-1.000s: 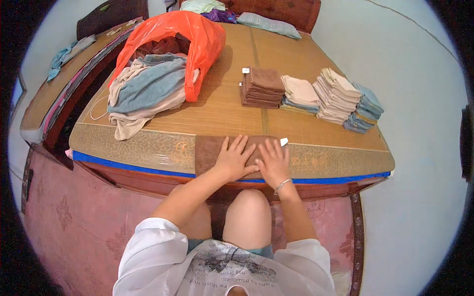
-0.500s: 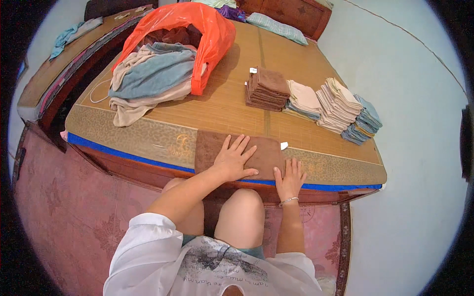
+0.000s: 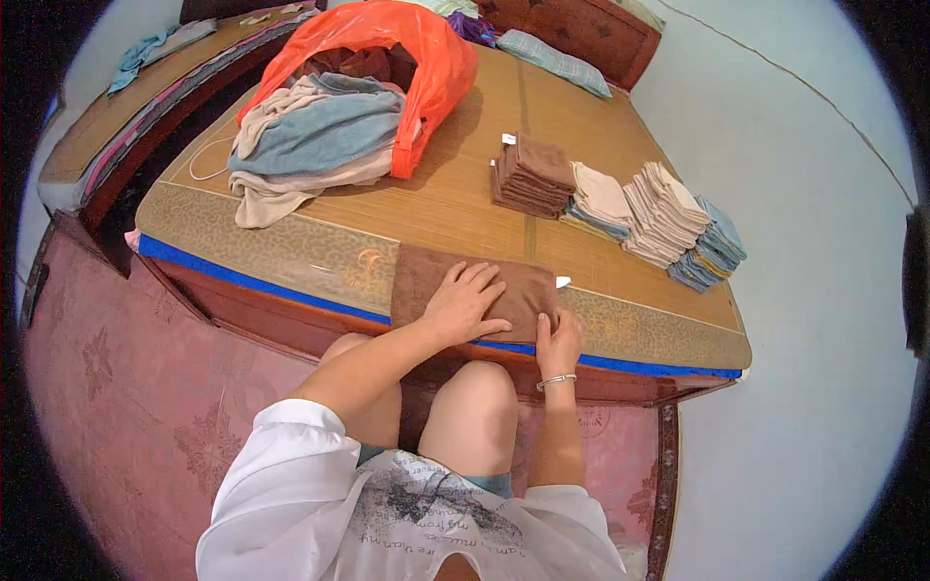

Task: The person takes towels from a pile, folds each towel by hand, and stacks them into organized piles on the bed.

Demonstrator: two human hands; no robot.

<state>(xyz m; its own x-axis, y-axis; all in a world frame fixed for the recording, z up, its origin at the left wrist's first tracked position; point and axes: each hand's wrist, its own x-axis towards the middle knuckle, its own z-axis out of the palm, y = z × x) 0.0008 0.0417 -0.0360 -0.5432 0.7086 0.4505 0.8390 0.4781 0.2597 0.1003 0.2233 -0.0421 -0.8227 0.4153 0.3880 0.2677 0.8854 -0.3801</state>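
A folded brown towel (image 3: 422, 276) lies on the bed's front edge, a white tag showing at its right side. My left hand (image 3: 467, 302) rests flat on its middle, fingers spread. At the towel's right edge is my right hand (image 3: 560, 341), its thumb on top and its fingers curled round the border, gripping it. Farther back stand folded stacks: brown towels (image 3: 533, 174), a cream-and-blue pile (image 3: 601, 194), beige towels (image 3: 666, 213) and blue towels (image 3: 712, 247).
A red plastic bag (image 3: 441, 87) spills loose blue and beige towels (image 3: 325, 136) over the bed mat (image 3: 484, 218) at the back left. A checked pillow (image 3: 552, 60) lies by the headboard. A white wall (image 3: 804, 290) rises on the right.
My right hand has drawn inward, its fingers closing from lying flat to holding the towel's right edge. My left hand stays flat on the towel. The whole view has shifted slightly.
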